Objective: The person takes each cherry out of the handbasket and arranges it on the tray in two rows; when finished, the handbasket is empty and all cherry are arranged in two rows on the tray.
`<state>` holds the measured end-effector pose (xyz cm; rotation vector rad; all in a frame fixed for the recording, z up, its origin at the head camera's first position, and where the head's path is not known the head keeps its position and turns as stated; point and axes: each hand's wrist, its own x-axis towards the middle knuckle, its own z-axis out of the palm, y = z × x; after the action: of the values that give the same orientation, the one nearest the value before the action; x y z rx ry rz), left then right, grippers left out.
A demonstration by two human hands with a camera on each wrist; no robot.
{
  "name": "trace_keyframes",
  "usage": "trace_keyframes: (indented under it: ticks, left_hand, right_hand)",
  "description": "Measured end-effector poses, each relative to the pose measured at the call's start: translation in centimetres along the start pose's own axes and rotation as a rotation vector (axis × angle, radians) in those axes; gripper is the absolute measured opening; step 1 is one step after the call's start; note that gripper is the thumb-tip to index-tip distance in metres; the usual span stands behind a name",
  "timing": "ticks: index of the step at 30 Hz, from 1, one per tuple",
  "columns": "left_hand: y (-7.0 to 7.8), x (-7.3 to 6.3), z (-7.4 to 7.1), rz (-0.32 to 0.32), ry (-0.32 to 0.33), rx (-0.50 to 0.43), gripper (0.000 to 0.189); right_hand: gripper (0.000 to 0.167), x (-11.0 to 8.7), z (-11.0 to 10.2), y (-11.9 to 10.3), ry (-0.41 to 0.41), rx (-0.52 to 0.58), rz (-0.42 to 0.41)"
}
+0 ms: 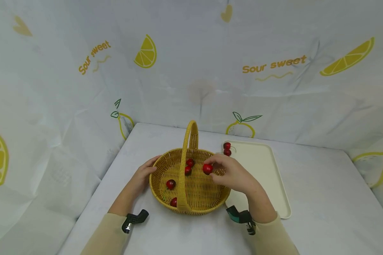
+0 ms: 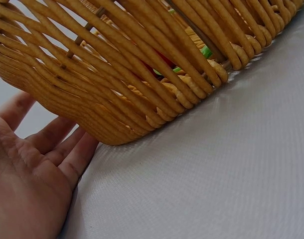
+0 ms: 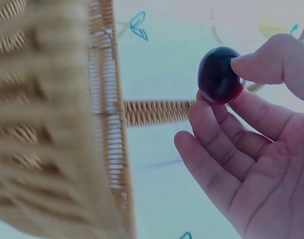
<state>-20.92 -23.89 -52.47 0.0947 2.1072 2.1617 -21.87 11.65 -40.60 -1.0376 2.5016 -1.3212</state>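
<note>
A yellow wicker basket (image 1: 159, 166) with a tall arched handle (image 1: 182, 177) stands on the table, holding several red cherries, one of them a dark red cherry (image 1: 170, 184) at the left. My left hand (image 1: 145, 171) rests against the basket's left side. In the left wrist view its fingers (image 2: 57, 134) are fairly straight and touch the woven wall (image 2: 102, 94). Above the basket's right half, my right hand (image 1: 231, 173) pinches a shiny cherry (image 1: 207, 169) between thumb and fingers. The right wrist view has this cherry (image 3: 221, 74) clear of the basket.
A cream rectangular tray (image 1: 261, 166) lies right of the basket, partly behind my right arm. Two stemmed cherries (image 1: 227, 152) sit at its far left corner. A white cloth (image 1: 322, 187) covers the table, and a lemon-printed backdrop (image 1: 191, 78) rises behind it.
</note>
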Motion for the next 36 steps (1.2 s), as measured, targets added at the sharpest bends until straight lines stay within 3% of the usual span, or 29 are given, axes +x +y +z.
trace_keyframes:
  ticks: [8, 18, 23, 36]
  left_hand:
    - [0.2, -0.1, 0.1, -0.002, 0.002, 0.005, 0.055]
    - [0.1, 0.1, 0.0, 0.013, -0.008, -0.005, 0.055]
    - [0.0, 0.2, -0.1, 0.013, -0.009, -0.005, 0.055]
    - [0.1, 0.0, 0.0, 0.007, 0.009, -0.006, 0.055]
  right_hand:
    - [0.038, -0.9, -1.8, 1.4, 0.063, 0.055, -0.010]
    - [0.035, -2.0, -4.2, 4.3, 0.160, 0.056, 0.088]
    - [0.035, -2.3, -4.9, 5.9, 0.208, 0.039, 0.188]
    - [0.037, -1.9, -4.0, 10.6, 0.160, 0.037, 0.372]
